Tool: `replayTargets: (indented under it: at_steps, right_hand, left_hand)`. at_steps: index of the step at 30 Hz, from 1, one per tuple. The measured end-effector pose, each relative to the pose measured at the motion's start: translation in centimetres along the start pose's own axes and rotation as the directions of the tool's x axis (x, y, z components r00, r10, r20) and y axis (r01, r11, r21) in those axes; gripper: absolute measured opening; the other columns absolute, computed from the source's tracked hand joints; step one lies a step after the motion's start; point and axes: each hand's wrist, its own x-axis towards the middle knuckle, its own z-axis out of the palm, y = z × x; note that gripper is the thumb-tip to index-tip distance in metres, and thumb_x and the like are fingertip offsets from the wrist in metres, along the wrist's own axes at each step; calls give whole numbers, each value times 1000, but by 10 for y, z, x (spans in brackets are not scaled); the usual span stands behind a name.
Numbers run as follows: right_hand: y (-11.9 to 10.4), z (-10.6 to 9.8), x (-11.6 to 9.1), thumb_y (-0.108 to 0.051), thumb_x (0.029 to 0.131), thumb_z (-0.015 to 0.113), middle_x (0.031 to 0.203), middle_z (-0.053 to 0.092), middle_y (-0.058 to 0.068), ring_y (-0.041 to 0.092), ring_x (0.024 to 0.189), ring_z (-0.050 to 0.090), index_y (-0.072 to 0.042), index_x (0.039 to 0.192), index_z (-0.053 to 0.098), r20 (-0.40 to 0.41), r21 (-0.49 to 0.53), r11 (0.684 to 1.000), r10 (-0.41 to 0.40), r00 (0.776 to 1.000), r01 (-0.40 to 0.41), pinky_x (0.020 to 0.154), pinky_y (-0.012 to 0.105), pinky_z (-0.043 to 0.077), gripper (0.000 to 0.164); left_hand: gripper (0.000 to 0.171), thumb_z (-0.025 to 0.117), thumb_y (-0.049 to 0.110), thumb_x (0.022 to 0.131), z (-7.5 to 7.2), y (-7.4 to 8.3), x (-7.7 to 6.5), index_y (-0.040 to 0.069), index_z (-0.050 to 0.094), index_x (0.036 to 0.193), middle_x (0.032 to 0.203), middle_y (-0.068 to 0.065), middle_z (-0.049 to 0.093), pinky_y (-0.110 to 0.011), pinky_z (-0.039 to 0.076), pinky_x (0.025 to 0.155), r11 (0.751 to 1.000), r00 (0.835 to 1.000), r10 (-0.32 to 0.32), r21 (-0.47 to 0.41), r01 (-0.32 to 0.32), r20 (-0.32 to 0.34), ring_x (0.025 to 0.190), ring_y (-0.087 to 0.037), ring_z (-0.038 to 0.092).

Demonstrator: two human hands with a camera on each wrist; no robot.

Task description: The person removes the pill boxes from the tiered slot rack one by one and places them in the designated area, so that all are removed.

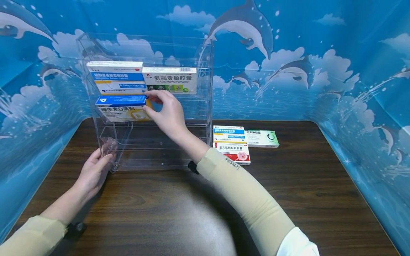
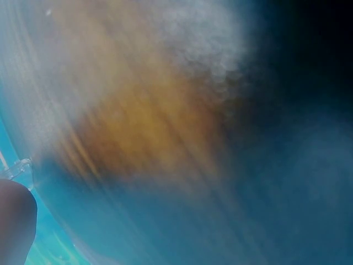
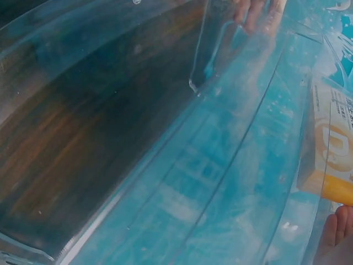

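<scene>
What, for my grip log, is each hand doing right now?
Left hand: holding the clear rack at its lower left.
Right hand: pinching the right end of the blue-topped box.

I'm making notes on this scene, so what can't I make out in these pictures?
- Head view: red box, lower left hidden by right sleeve.
- Left wrist view: most of the picture, lost to blur.
- Right wrist view: part of D box and most of right hand, cut off by picture edges.

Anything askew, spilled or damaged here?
Nothing stands out: no spill or damage shows on the clear rack, table or the blue-topped box in the right hand. The left wrist view is mostly blurred.
</scene>
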Motion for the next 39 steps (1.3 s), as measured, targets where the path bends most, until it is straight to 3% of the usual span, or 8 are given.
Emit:
replayTargets:
  at_steps: [4,10,17,24,27,31,34,39]
  right_hand:
    - [-2,-5,2,-14,97,80,123,71,10,19,114,68,-7,132,72,-21,55,998,-19,1000,20,101,17,56,36]
    - [-5,-15,4,-11,97,80,126,70,9,17,116,68,-5,133,71,-39,86,996,-29,999,32,100,9,52,38]
    - [-7,-33,0,-8,97,79,129,70,13,20,116,69,-1,132,71,-81,160,985,-59,995,71,103,17,56,37]
    - [-8,-56,-12,-3,96,78,129,68,17,26,116,69,2,132,69,-112,281,957,-48,993,78,105,24,58,37]
    - [-7,-66,-20,-1,95,78,130,68,18,27,116,69,3,132,69,-117,321,944,-34,993,70,105,24,58,38]
    - [-3,-82,-33,4,94,77,130,67,21,31,115,69,6,131,69,-129,365,929,-22,991,68,107,36,60,38]
    - [-1,-95,-43,5,94,76,129,66,22,32,114,68,7,130,69,-128,378,924,-5,992,53,108,44,59,37]
    - [6,-117,-62,4,95,75,128,66,22,23,110,69,6,131,69,-128,389,921,36,991,17,110,46,58,36]
  left_hand:
    - [42,49,6,113,1,-1,0,27,55,149,135,28,64,-12,29,126,1000,1000,0,1,0,3,123,15,60]
    - [49,48,5,113,0,-1,0,21,45,159,137,27,63,-12,30,126,1000,1000,7,12,-7,11,124,15,59]
    - [59,47,7,113,-1,-1,0,16,28,168,163,20,45,-17,20,131,998,1000,-30,49,30,7,126,18,56]
    - [59,48,8,114,-1,-1,-1,15,28,168,144,26,58,-11,28,126,999,1000,-20,50,20,6,125,17,57]
    - [60,48,9,114,0,-1,-1,14,25,169,150,24,55,-11,28,127,998,1000,-24,59,24,6,125,18,56]
    - [58,48,10,114,-1,-1,-2,17,29,168,152,24,53,-15,20,131,997,999,-42,65,43,-8,124,19,56]
    - [54,48,10,114,-1,-1,-2,21,36,165,143,26,58,-15,18,131,997,998,-52,59,53,-25,122,18,57]
    - [45,49,11,114,-1,-2,-3,25,46,156,135,30,60,-12,22,129,997,998,-50,52,52,-37,122,16,57]
